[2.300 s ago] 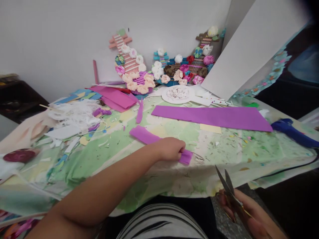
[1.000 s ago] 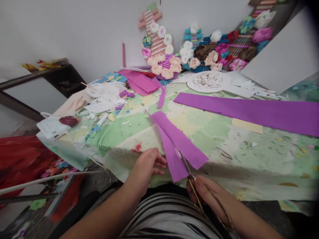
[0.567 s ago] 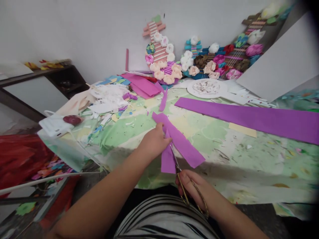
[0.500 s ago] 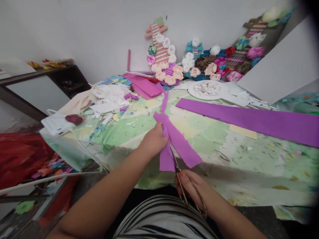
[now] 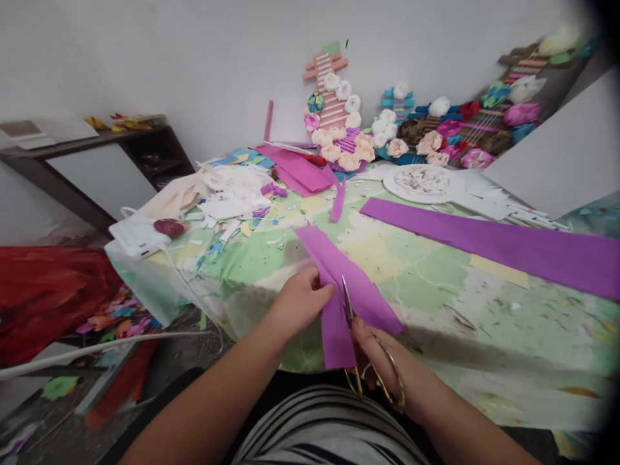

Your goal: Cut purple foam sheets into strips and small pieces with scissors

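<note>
A purple crepe paper strip (image 5: 339,349) is pinched between the thumb and fingers of my left hand (image 5: 305,294), near the table's front edge. Beside and behind it, a wider piece of purple paper (image 5: 356,278) slants toward the right, partly overlapped by the strip. My right hand (image 5: 382,355) is closed around the gold handles of a pair of scissors (image 5: 349,303). The blades point away from me, lying over the purple paper; whether they are parted is hard to see. My right fingers under the handles are partly hidden.
A long purple strip (image 5: 489,239) stretches across the table's right. White scraps (image 5: 237,187) and pink sheets (image 5: 295,169) lie at the back left, near a white device with a cable (image 5: 138,236). Flower-covered guitar-shaped crafts (image 5: 334,110) lean on the wall, beside a white oval piece (image 5: 387,187).
My left hand has moved down the paper toward me. The scissors now lie over the paper rather than at the gap between its two parts. The view has shifted left.
</note>
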Motion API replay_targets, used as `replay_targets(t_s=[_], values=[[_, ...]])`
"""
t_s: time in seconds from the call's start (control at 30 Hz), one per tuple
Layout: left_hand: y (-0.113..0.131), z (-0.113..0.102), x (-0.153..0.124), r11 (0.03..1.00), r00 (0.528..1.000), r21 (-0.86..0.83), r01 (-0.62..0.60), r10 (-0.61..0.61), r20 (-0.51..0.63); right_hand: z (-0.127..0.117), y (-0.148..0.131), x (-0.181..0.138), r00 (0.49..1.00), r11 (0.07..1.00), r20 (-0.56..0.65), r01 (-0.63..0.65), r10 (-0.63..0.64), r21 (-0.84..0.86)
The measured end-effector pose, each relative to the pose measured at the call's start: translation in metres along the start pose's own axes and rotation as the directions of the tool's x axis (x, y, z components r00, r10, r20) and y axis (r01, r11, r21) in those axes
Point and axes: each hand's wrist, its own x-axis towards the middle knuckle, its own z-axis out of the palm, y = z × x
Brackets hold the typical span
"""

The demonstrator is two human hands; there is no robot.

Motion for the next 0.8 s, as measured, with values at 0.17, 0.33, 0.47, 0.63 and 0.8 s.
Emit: replay_targets(t_s=[0.17,0.33,0.47,0.63,0.8], values=[[-0.002,-0.002,-0.002,0.986,0.998,-0.163,0.046,-0.038,0.049,0.001,-0.004,0.004,0.997,0.991,-0.066,0.019,-0.028,-0.131],[0.001,-0.004,-0.004,0.980,1.000,-0.196,0.021,-0.017,0.026,0.009,0.004,0.009,0.989,0.964,-0.112,0.063,-0.094,-0.258],[-0.004,-0.007,-0.005,0.947,0.996,-0.310,0.080,-0.088,-0.013,0.017,0.006,0.012,0.990,0.960,-0.102,0.066,-0.097,-0.272],[-0.017,-0.011,-0.014,0.861,0.982,-0.497,0.107,-0.170,-0.084,0.026,0.001,0.016,0.994,0.970,-0.076,0.061,-0.081,-0.235],[-0.031,-0.010,-0.026,0.801,0.955,-0.593,0.078,-0.231,-0.185,0.037,0.008,0.021,0.994,0.954,-0.062,0.069,-0.090,-0.291]])
